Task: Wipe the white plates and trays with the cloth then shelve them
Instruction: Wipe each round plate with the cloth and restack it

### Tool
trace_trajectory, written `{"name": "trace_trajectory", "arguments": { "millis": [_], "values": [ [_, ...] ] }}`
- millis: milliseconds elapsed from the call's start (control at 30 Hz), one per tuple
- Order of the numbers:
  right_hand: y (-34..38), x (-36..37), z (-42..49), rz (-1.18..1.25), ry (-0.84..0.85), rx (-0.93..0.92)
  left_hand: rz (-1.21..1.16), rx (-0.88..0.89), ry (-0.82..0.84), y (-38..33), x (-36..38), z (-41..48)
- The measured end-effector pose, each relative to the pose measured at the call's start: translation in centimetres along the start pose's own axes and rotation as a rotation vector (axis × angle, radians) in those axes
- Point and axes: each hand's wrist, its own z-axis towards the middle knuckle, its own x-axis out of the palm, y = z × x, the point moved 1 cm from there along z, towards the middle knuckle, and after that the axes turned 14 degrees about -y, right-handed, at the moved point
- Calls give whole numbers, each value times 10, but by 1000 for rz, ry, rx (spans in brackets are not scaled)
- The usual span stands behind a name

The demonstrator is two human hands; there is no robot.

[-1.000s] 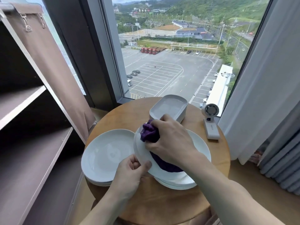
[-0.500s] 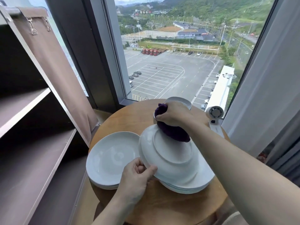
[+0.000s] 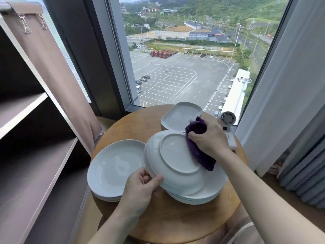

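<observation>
A person at a round wooden table (image 3: 158, 219) beside a tall window (image 3: 114, 55) wipes a white plate (image 3: 175, 155) with a purple cloth (image 3: 202, 157). The plate is held upside down and tilted, its foot ring facing up, above a stack of white plates (image 3: 212, 189) on the table's right half. The left hand (image 3: 140, 185) grips the plate's near rim, thumb on the upturned underside and fingers curled beneath. The right hand (image 3: 209, 140) is closed round the bunched cloth and presses it against the plate's far right edge. Part of the cloth hangs down over the stack below. The two hands are apart, one on each side of the plate.

A second stack of white plates (image 3: 114, 166) sits right side up on the table's left half, its rim just beside the held plate. Behind both stacks, at the window side of the table, lie white rectangular trays (image 3: 181, 115); how many are piled there cannot be told. A small white fan (image 3: 227, 120) stands at the table's far right edge, close to the right hand. To the left is a dark shelf unit (image 3: 35, 155) with open shelves, and a brown fabric cover (image 3: 58, 71) is clipped to its top. Pale curtains (image 3: 281, 85) hang at the right. Through the glass a car park (image 3: 175, 80) and green hills (image 3: 228, 7) show below.
</observation>
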Motion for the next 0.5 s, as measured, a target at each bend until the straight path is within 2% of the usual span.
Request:
{"name": "trace_trajectory", "arguments": {
  "millis": [167,367,500],
  "values": [
    [-9,-12,-32,109,-142,83,-8,-4,11,0,-1,0],
    [-18,-28,-71,90,-97,190,-5,-19,18,0,-1,0],
    [-9,-41,-101,48,-62,168,8,-47,21,1,-2,1]
  ]
}}
